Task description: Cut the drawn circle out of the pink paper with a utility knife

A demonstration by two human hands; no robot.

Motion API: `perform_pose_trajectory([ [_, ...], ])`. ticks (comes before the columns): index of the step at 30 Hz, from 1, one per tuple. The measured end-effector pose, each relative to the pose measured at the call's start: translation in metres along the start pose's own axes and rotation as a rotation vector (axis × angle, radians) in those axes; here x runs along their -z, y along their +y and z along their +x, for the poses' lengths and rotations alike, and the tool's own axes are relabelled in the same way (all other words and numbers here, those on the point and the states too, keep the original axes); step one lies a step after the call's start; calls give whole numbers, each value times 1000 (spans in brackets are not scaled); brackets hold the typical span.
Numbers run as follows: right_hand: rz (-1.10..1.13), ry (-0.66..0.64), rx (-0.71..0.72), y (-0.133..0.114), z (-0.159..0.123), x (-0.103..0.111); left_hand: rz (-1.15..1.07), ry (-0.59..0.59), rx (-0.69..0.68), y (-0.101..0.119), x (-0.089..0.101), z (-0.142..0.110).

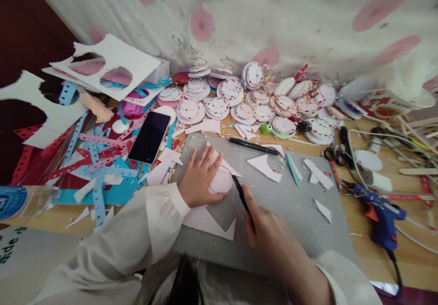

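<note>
My left hand (202,177) lies flat with fingers spread, pressing a white sheet piece (222,182) that carries a drawn red curve onto the grey cutting mat (287,232). In my right hand (265,225) is a black craft knife (242,193), its tip at the right edge of that piece. Below my left hand rests a pale offcut (214,225) with a notched edge. A black pen (253,146) lies across the upper mat. Curved white scraps (265,167) and a teal slim tool (293,169) are to the right.
Several round layered pieces with coloured dots (217,108) crowd the back. A smartphone (149,136) sits left of the mat among red, pink and blue strips (97,177). At right are a blue glue gun (379,214), scissors (335,154) and white cables. A plastic bottle (27,201) lies far left.
</note>
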State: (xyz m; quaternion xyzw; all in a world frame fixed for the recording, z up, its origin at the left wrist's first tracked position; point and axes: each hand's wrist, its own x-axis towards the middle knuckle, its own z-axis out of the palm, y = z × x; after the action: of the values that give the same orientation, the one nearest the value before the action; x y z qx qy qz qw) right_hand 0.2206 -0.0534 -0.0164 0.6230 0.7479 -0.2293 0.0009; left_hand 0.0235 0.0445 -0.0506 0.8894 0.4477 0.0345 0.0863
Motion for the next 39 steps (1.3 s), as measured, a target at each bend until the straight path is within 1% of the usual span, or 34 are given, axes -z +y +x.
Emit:
perform_pose_trajectory([
  [5,130,17,-50,3,-11,-14,0,10,3,0,1,0],
  [7,242,26,-38,9,-16,-14,-14,15,0,-1,1,0],
  [9,370,41,-18,19,-21,-9,-46,21,-20,-3,1,0],
  [11,395,126,-44,32,-22,-2,-90,49,-65,-6,0,0],
  [12,352,176,-66,39,-20,2,-114,77,-91,-8,0,0],
  [14,209,273,-88,51,-12,8,-164,154,-139,-10,0,-2],
  [16,59,316,-88,59,1,13,-208,231,-187,-11,4,-5],
  [18,-36,397,-34,63,15,19,-239,290,-241,-11,11,-10],
  [19,-37,460,-6,62,21,23,-248,313,-271,-11,16,-12],
  [20,10,518,21,60,26,27,-252,334,-301,-10,21,-15],
  [21,112,550,52,56,30,32,-252,349,-329,-9,27,-17],
  [22,264,542,91,50,34,36,-247,358,-356,-7,33,-19],
  [23,456,453,142,44,36,41,-239,366,-379,-5,39,-20],
  [24,656,295,199,37,38,45,-229,370,-402,-3,45,-21],
  [25,825,105,252,30,40,49,-218,370,-420,-1,50,-22],
  [26,956,-41,289,24,42,51,-205,370,-436,2,53,-23],
  [27,1058,-142,305,19,43,53,-190,369,-447,4,56,-23],
  [28,1136,-210,309,15,44,53,-174,370,-456,6,58,-24],
  [30,1236,-268,291,12,45,52,-141,375,-467,9,59,-26],
  [32,1290,-303,270,13,45,50,-113,388,-476,11,58,-27],
  [35,1326,-351,263,19,43,47,-87,412,-491,13,55,-29],
  [39,1332,-409,275,25,42,45,-125,429,-507,16,49,-29],
])
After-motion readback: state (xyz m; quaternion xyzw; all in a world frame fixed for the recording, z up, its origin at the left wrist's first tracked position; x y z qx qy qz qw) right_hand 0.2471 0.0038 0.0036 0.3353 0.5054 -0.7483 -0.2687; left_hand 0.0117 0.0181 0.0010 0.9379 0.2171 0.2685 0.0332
